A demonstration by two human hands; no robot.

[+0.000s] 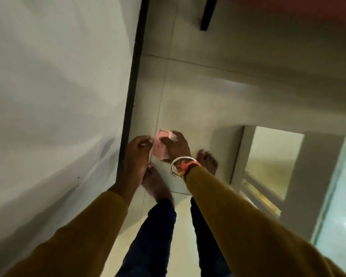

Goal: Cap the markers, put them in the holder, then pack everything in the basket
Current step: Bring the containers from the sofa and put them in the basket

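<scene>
Holding the pink holder (pixel 160 145) between them, both hands hang above the floor (pixel 198 92). The right hand (pixel 176 148) curls its fingers round the right side. The left hand (pixel 137 154) grips the left side, though the picture is blurry.

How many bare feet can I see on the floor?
2. The left foot stands on the floor under the left hand; the right foot stands beside the right hand. Both hands hold a pink box. The left foot's toes are partly hidden.
</scene>
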